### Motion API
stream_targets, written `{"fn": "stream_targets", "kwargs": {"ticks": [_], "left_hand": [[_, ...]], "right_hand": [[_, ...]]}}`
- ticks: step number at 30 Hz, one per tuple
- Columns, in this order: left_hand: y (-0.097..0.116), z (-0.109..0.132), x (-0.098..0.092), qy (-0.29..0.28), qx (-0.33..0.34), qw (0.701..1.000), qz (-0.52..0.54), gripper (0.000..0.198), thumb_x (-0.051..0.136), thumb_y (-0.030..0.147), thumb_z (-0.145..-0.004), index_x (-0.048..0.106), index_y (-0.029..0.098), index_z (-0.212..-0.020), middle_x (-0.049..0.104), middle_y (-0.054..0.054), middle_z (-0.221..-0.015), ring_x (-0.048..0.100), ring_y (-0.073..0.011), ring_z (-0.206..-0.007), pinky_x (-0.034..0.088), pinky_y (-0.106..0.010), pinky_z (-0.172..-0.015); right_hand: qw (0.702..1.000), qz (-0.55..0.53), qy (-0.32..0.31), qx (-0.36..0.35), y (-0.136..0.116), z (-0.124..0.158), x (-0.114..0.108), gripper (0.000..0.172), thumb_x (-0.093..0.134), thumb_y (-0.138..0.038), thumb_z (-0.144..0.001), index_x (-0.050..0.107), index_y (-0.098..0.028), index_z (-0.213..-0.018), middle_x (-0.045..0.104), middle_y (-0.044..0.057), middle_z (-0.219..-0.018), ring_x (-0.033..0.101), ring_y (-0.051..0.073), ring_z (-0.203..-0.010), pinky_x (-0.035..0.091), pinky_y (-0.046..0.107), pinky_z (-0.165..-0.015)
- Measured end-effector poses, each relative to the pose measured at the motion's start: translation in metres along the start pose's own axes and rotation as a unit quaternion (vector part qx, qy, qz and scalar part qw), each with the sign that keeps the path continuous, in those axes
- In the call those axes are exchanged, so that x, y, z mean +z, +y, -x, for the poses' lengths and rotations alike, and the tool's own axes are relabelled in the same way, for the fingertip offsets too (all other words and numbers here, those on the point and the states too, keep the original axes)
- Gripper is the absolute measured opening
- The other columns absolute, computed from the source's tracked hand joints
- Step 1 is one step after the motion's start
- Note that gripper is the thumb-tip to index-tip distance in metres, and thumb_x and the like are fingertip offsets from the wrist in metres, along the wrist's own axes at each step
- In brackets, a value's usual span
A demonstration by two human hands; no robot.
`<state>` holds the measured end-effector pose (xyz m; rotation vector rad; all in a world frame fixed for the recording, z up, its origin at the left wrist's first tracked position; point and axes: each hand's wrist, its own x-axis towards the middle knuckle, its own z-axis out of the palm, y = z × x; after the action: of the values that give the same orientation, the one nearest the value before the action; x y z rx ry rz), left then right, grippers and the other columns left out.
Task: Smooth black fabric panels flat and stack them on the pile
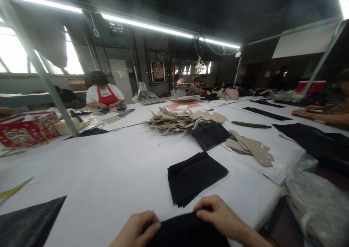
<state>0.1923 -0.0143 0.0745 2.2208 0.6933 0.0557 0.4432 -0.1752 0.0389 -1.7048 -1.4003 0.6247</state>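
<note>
Close to me at the bottom of the head view, a piece of black fabric (185, 230) is held between both hands, its lower part cut off by the frame. My left hand (140, 228) pinches its left upper edge with thumb and fingers. On the right upper edge, my right hand (218, 216) is closed in a similar pinch. Just beyond my hands lies a stack of black fabric pieces (196, 176) with slightly frayed, uneven edges. Behind that stack sits a black bag piece (211, 133) with a grey handle.
Beige cut pieces (174, 119) are heaped mid-table, with flat beige templates (252, 147) to their right. A cucumber-like green object (251, 124) lies farther back. Clear plastic bags (316, 192) bulge at right. A co-worker in a red apron (106, 94) works at far left.
</note>
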Motion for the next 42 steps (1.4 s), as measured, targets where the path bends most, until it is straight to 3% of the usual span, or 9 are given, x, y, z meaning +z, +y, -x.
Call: {"fn": "stream_targets", "kwargs": {"ticks": [3, 5, 8, 12, 16, 20, 30, 37, 42], "left_hand": [[0.022, -0.055, 0.015, 0.122, 0.076, 0.99, 0.014, 0.023, 0.048, 0.029, -0.094, 0.062, 0.019, -0.079, 0.067, -0.006, -0.104, 0.063, -0.0192, -0.096, 0.049, -0.032, -0.088], [0.028, -0.092, 0.024, 0.193, 0.09, 0.977, 0.007, 0.02, 0.052, 0.024, -0.092, 0.063, 0.018, -0.077, 0.061, -0.01, -0.125, 0.058, -0.024, -0.115, 0.045, -0.041, -0.1], [0.027, -0.136, 0.034, 0.254, 0.076, 0.964, -0.005, 0.019, 0.056, 0.021, -0.091, 0.065, 0.017, -0.075, 0.055, -0.013, -0.134, 0.052, -0.0287, -0.125, 0.042, -0.05, -0.105], [0.014, -0.167, 0.045, 0.31, 0.046, 0.949, -0.017, 0.015, 0.062, 0.019, -0.086, 0.063, 0.018, -0.072, 0.056, -0.011, -0.133, 0.05, -0.0302, -0.126, 0.043, -0.051, -0.104], [-0.002, -0.171, 0.051, 0.353, 0.042, 0.934, -0.022, 0.007, 0.065, 0.018, -0.082, 0.06, 0.022, -0.08, 0.055, -0.007, -0.134, 0.05, -0.0281, -0.126, 0.044, -0.048, -0.103], [-0.012, -0.164, 0.052, 0.381, 0.028, 0.924, -0.007, 0.023, 0.07, 0.018, -0.078, 0.055, 0.024, -0.095, 0.054, -0.007, -0.134, 0.051, -0.0276, -0.126, 0.044, -0.048, -0.103], [-0.016, -0.158, 0.051, 0.371, 0.022, 0.928, -0.012, 0.03, 0.07, 0.018, -0.078, 0.053, 0.025, -0.101, 0.051, -0.007, -0.138, 0.049, -0.0277, -0.128, 0.043, -0.048, -0.104], [-0.013, -0.151, 0.048, 0.369, 0.041, 0.928, -0.014, 0.031, 0.069, 0.02, -0.079, 0.055, 0.027, -0.106, 0.046, -0.006, -0.144, 0.047, -0.0276, -0.13, 0.042, -0.046, -0.104], [-0.01, -0.154, 0.045, 0.326, 0.014, 0.945, 0.014, 0.037, 0.068, 0.02, -0.077, 0.055, 0.027, -0.111, 0.053, -0.005, -0.13, 0.061, -0.0228, -0.101, 0.049, -0.038, -0.087]], "right_hand": [[0.991, 0.134, 0.004, -0.019, 0.005, -0.045, -0.066, 0.024, 0.051, -0.018, -0.085, 0.075, -0.022, -0.089, 0.073, -0.002, -0.08, 0.069, 0.016, -0.074, 0.052, 0.024, -0.068], [0.983, 0.182, 0.027, -0.023, 0.015, -0.077, -0.092, 0.024, 0.051, -0.017, -0.085, 0.074, -0.023, -0.087, 0.073, -0.001, -0.084, 0.068, 0.016, -0.079, 0.051, 0.027, -0.075], [0.969, 0.236, 0.062, -0.03, 0.038, -0.119, -0.105, 0.023, 0.051, -0.015, -0.084, 0.073, -0.022, -0.082, 0.071, 0.001, -0.084, 0.065, 0.017, -0.082, 0.048, 0.03, -0.079], [0.946, 0.303, 0.106, -0.045, 0.07, -0.155, -0.093, 0.02, 0.053, -0.014, -0.085, 0.069, -0.021, -0.075, 0.068, 0.006, -0.085, 0.059, 0.02, -0.087, 0.043, 0.033, -0.081], [0.93, 0.331, 0.14, -0.076, 0.091, -0.164, -0.076, 0.017, 0.051, -0.014, -0.089, 0.065, -0.021, -0.081, 0.066, 0.007, -0.093, 0.055, 0.022, -0.095, 0.039, 0.035, -0.085], [0.923, 0.329, 0.171, -0.103, 0.105, -0.16, -0.068, 0.016, 0.048, -0.015, -0.092, 0.062, -0.021, -0.086, 0.065, 0.007, -0.098, 0.055, 0.023, -0.098, 0.038, 0.036, -0.086], [0.929, 0.253, 0.225, -0.149, 0.132, -0.164, -0.065, 0.016, 0.045, -0.021, -0.094, 0.061, -0.022, -0.093, 0.068, 0.007, -0.104, 0.061, 0.024, -0.099, 0.046, 0.041, -0.084], [0.931, 0.205, 0.231, -0.196, 0.132, -0.159, -0.071, 0.017, 0.044, -0.026, -0.096, 0.061, -0.025, -0.098, 0.067, 0.005, -0.119, 0.057, 0.024, -0.118, 0.045, 0.046, -0.1], [0.932, 0.205, 0.221, -0.2, 0.134, -0.155, -0.073, 0.017, 0.044, -0.026, -0.098, 0.06, -0.026, -0.103, 0.066, 0.004, -0.123, 0.055, 0.023, -0.122, 0.044, 0.047, -0.104]]}}
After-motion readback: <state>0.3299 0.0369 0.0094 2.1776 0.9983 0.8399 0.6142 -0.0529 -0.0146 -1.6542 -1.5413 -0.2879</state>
